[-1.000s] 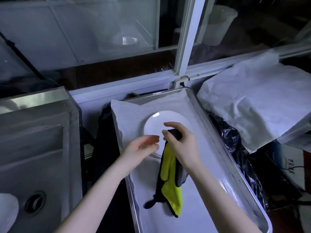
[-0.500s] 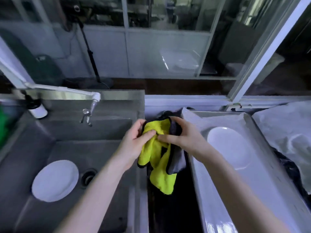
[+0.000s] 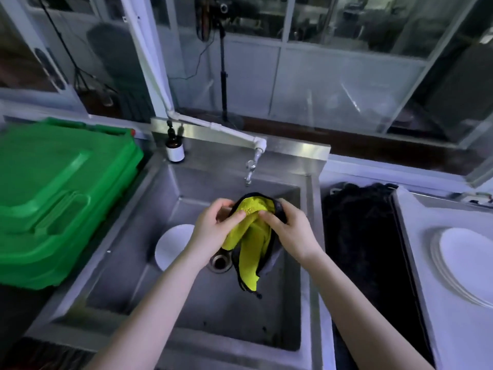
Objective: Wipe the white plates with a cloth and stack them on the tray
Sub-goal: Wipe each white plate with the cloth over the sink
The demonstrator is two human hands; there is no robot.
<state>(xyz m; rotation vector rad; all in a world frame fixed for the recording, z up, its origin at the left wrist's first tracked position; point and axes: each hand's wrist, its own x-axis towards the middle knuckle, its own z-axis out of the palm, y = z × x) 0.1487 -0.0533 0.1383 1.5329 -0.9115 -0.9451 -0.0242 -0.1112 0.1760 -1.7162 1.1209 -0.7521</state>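
Both hands hold a yellow and grey cloth (image 3: 252, 245) above the steel sink (image 3: 202, 303). My left hand (image 3: 213, 225) pinches its top left part. My right hand (image 3: 289, 229) grips its top right part, and the rest of the cloth hangs down over the drain. A white plate (image 3: 172, 245) lies on the sink floor, partly hidden behind my left wrist. A stack of white plates (image 3: 464, 263) sits on the paper-lined tray (image 3: 416, 263) at the far right.
A tap (image 3: 252, 161) juts over the sink's back wall, and a small dark bottle (image 3: 174, 146) stands on the back ledge. Green plastic crates (image 3: 53, 198) fill the left side. A dark gap with black material (image 3: 357, 236) lies between sink and tray.
The view swung left from the tray to the sink. Both hands carried the cloth from above the tray's plate to over the sink, and my left hand took hold of it.
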